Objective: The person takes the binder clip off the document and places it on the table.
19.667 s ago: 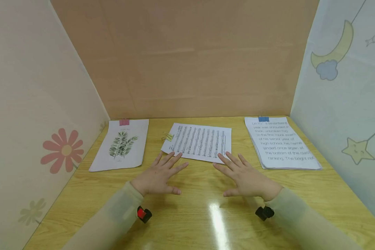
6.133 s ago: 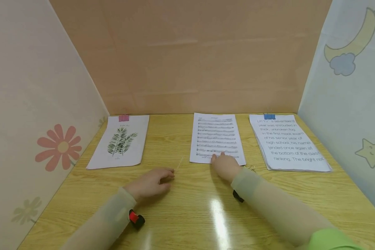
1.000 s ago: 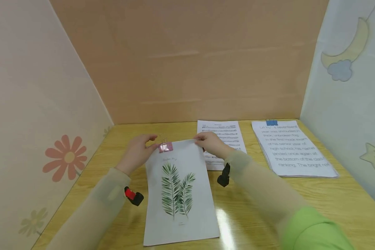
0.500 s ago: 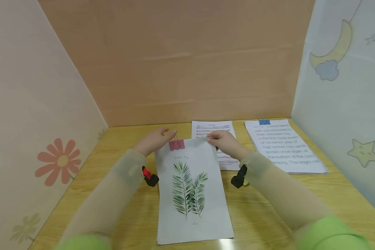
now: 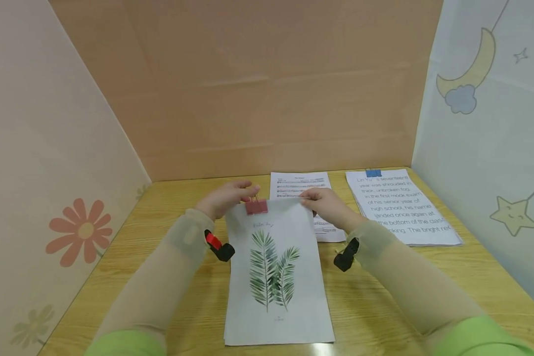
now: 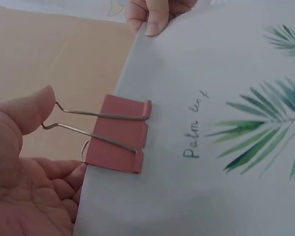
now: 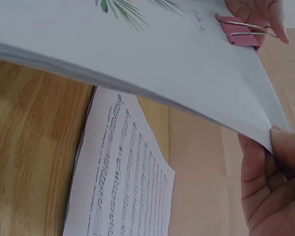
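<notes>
A stack of paper [image 5: 278,277] with a palm leaf print is held up in front of me, its top edge raised off the table and its lower edge nearest me. A pink binder clip [image 6: 119,132] grips its top edge left of the middle. My left hand [image 5: 228,198] pinches the clip's wire handles, with the thumb on the front one and fingers at the back one. My right hand [image 5: 327,205] pinches the stack's top right corner between thumb and fingers. In the right wrist view, several sheet edges show along the stack's side.
Sheet music [image 5: 300,182] lies behind the held stack, partly covered by it and my right hand. At the right lies a stack of printed text [image 5: 402,207] with a blue binder clip [image 5: 374,173] on top. A brown backdrop [image 5: 267,99] and patterned side panels border the wooden table [image 5: 169,207].
The palm leaf stack earlier lay at the left; now both hands hold it at the centre. Over the last second, my left hand shifted onto the clip's handles. Earlier, the sheet music was turned upright and unclipped.
</notes>
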Demonstrator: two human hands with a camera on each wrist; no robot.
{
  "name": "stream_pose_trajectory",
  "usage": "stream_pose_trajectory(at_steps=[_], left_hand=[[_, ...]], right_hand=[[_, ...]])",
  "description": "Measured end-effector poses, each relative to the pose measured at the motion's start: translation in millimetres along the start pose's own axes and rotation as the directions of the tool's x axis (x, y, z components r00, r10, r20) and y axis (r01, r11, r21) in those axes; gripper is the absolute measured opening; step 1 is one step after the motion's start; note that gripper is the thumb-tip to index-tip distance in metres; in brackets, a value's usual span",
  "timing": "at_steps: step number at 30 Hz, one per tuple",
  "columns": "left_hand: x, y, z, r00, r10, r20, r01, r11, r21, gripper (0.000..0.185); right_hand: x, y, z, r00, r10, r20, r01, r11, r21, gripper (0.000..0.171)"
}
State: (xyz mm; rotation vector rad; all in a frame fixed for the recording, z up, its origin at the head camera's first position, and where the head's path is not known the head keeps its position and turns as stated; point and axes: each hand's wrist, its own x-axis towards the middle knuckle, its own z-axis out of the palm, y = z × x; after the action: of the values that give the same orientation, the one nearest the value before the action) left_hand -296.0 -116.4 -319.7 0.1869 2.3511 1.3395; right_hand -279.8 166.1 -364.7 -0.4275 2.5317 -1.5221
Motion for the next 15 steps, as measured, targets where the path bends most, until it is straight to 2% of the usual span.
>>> stream_pose_trajectory(at_steps=[3,8,15], left_hand=[[-0.5,2.4,0.7,0.999,0.027,0.039,-0.027,1.0,0.002,0.067],[-0.5,2.6,3.0,0.998,0.037,0.05,-0.038,0.999,0.026,0.06],[-4.5,1.7,12.5,0.999,0.041,-0.024,-0.04,0.998,0.058,0.057]], right_hand=[[-2.1,-0.1,-1.2,1.0,0.012,0.003,-0.012,1.0,0.009,0.027],[-4.4,1.9,-2.1,1.0,0.019,0.013,-0.019,1.0,0.012,0.027],[-6.1,3.1,-2.3,1.0,0.026,0.013,-0.027,0.999,0.029,0.028]])
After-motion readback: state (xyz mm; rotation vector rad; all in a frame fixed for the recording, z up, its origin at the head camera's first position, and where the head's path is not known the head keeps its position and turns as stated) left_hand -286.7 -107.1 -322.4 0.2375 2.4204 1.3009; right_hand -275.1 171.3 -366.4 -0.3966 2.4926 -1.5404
